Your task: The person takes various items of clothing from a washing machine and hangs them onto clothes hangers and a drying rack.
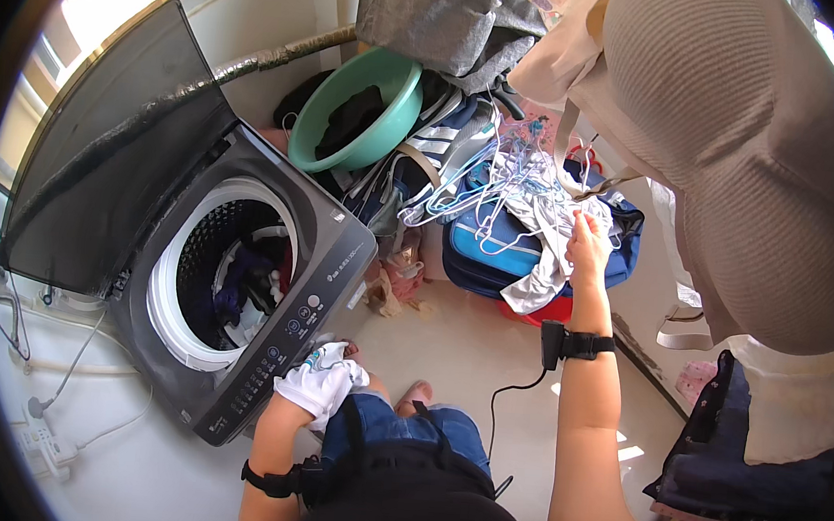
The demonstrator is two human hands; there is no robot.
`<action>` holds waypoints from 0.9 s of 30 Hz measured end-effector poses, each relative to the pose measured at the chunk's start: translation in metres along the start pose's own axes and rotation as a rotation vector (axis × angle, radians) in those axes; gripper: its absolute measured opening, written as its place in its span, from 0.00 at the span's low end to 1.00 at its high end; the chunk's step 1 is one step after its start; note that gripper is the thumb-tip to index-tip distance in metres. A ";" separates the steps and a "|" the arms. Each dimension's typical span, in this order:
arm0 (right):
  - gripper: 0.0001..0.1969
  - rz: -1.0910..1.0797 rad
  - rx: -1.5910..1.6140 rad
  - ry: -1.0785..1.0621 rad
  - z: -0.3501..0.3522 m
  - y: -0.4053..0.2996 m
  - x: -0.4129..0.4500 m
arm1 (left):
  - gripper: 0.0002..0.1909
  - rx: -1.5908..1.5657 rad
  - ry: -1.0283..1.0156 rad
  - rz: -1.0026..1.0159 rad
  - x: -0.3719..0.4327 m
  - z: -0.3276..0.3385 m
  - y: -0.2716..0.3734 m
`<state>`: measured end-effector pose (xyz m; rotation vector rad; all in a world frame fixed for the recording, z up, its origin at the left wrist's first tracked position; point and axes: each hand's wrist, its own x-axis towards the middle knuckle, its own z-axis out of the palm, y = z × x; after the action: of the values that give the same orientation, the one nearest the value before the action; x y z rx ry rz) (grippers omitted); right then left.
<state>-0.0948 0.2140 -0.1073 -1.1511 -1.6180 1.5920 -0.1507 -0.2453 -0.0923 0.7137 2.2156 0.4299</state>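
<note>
A white garment [323, 382] with a coloured print drapes over my left hand, which it hides. The cloth hangs bunched from that hand, beside the front edge of the top-loading washing machine [344, 255]. My right hand [587, 248] is stretched forward with its fingers curled, seemingly around a thin white clothes hanger [585, 200]. Just beyond and beside it lies a tangle of white, blue and purple wire hangers [496, 186]. These rest with crumpled pale cloth [545, 270] on a blue bag [499, 245]. Dark and white laundry [250, 284] sits in the open drum.
The tinted lid [109, 155] stands raised. Behind the machine, a green basin [399, 112] holds dark cloth. A beige bra [748, 154] and a grey garment [428, 19] hang close overhead. A red basin [552, 315] shows under the bag. A cable [497, 414] runs from my right wristband.
</note>
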 end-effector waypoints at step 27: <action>0.10 -0.590 -0.364 -0.304 -0.145 0.052 -0.265 | 0.27 0.326 0.707 0.525 -0.006 0.005 0.079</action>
<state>0.1608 0.0459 -0.1001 -0.5110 -2.2511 1.1465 -0.1156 -0.1857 -0.0526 1.5203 2.7730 0.6613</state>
